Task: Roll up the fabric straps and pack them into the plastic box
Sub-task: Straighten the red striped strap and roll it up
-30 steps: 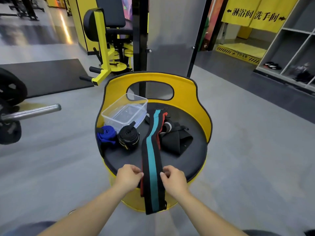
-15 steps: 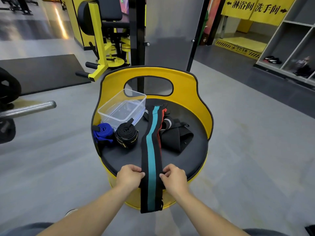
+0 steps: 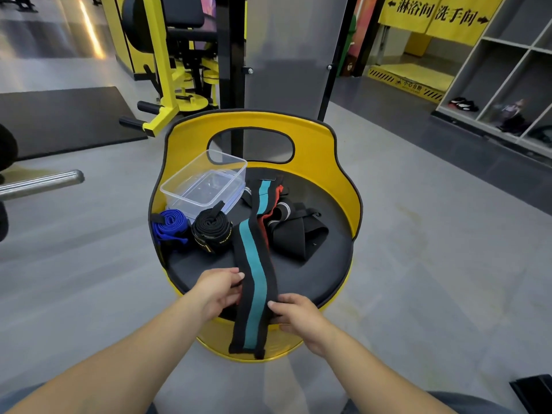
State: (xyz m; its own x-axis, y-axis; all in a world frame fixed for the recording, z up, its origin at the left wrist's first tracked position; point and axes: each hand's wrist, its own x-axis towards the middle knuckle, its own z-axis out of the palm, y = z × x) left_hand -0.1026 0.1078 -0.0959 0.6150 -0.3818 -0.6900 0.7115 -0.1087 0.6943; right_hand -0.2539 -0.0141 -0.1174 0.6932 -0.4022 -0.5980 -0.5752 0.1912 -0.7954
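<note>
Starting the roll — the teal-striped strap is pinched at its edges by the left hand and right hand, lower centre; next, its hanging end must be curled tightly; the plastic box waits empty.

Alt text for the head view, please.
Both hands, left and right, hold a black-and-teal fabric strap stretched flat across a round black-topped yellow seat. Behind it sit an empty clear plastic box and two rolled straps, blue and black.
</note>
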